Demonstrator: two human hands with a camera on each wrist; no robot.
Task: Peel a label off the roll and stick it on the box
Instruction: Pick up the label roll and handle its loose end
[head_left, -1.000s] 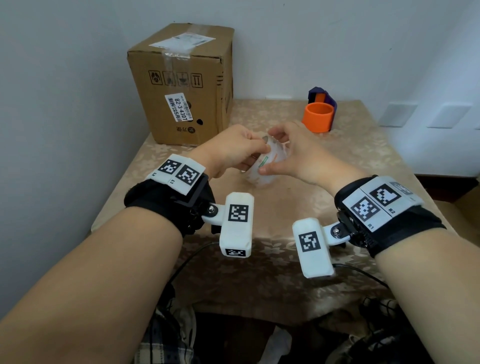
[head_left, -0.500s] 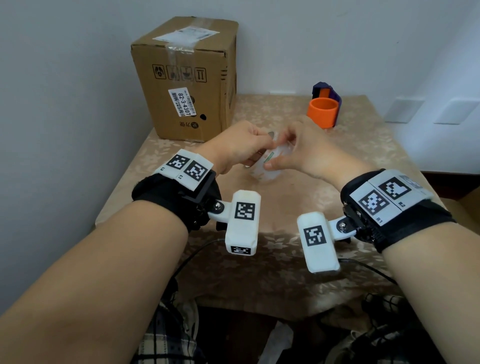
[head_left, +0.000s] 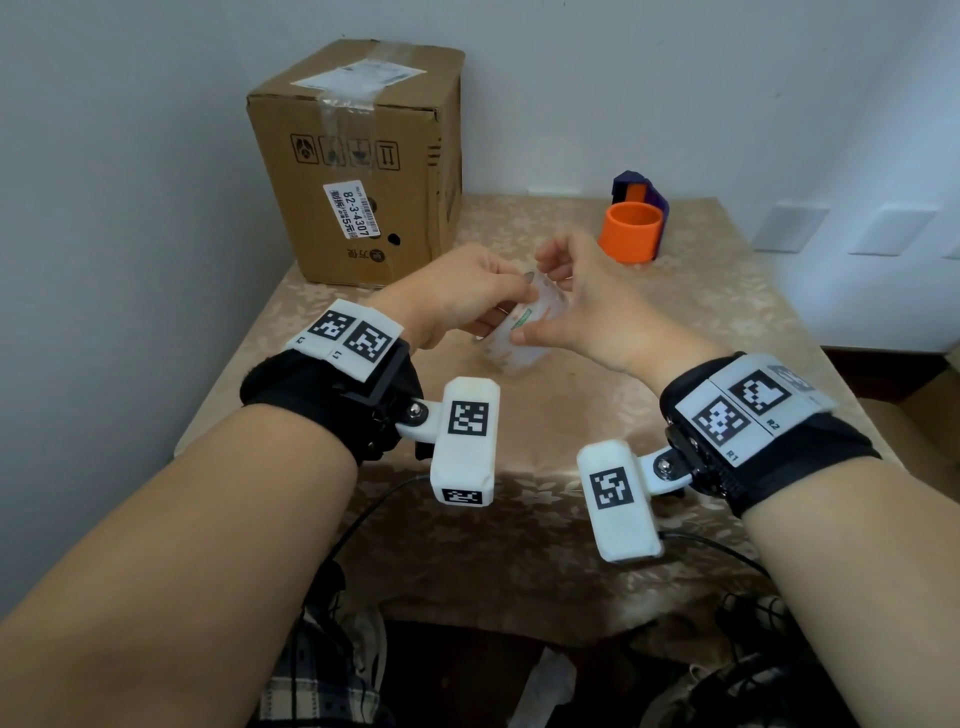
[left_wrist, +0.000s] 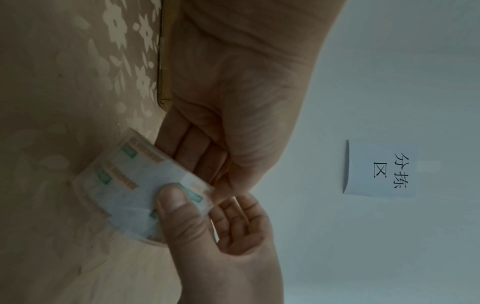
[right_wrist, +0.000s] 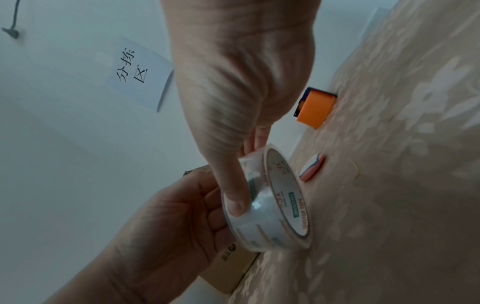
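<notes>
Above beige floral table (head_left: 649, 322), mid-air between both hands: clear roll (head_left: 519, 332). Left hand (head_left: 457, 301) curls fingers round its far side; right hand (head_left: 582, 312) pinches it, thumb flat on outer wrap. Right wrist view alone shows roll on edge, core axis roughly level, plus core print "TAPE" (rest blurred). Box (head_left: 363, 156) upright at back left, sticker reading "82-3-4307". Orange cup (head_left: 631, 231) back right. Wall sheet (left_wrist: 381, 168) carries Chinese characters.
</notes>
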